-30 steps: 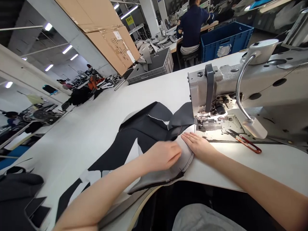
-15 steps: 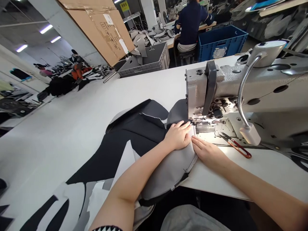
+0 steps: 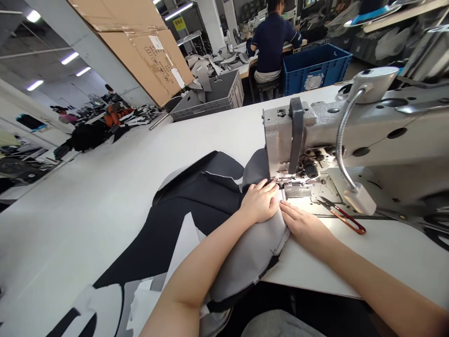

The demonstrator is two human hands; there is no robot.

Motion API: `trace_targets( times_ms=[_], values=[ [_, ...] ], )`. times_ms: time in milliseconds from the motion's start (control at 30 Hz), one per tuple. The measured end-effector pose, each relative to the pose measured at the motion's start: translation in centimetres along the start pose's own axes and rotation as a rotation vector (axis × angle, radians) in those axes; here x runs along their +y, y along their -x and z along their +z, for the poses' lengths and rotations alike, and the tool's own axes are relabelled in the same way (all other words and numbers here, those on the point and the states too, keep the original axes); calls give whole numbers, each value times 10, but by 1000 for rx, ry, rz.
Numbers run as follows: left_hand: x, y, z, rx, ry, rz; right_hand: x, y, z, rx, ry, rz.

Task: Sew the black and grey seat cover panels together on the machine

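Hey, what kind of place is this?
Most likely a garment sewing workshop: an industrial sewing machine on a long white table, dark fabric under both hands, and another person seated beside crates.

Both forearms are bare from elbow to wrist, with no sleeve, glove, watch or bracelet showing. The left hand (image 3: 260, 202) and the right hand (image 3: 304, 225) carry no rings, and the nails, where they can be seen, are short and plain. Behind the hands, at the bottom edge, a patch of light grey clothing covers the lap.
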State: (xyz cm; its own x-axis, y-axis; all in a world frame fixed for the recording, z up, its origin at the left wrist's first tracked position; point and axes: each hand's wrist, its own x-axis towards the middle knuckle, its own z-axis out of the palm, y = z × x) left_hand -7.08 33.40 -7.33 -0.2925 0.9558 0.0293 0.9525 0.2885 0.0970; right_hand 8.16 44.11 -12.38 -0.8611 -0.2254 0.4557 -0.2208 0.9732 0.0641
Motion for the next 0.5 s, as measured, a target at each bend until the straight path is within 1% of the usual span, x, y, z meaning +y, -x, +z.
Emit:
trace_targets(
  times_ms=[167,267,333,400,433,500],
  values=[
    [3,1,-4,-31,-21,-6,-3,4,6,-21,-6,19],
    [4,3,-5,-40,-27,-15,-4,1,3,-18,-6,40],
    [5,5,-5,-47,-24,-26,-6,-1,-5,12,-22,50],
    [4,5,-6,-50,-20,-32,-14,4,-19,66,-42,93],
    [3,6,-6,-54,-18,-30,-21,12,-27,99,-53,124],
    [3,6,-7,-63,-21,-18,-42,38,-42,164,-100,136]
  ],
)
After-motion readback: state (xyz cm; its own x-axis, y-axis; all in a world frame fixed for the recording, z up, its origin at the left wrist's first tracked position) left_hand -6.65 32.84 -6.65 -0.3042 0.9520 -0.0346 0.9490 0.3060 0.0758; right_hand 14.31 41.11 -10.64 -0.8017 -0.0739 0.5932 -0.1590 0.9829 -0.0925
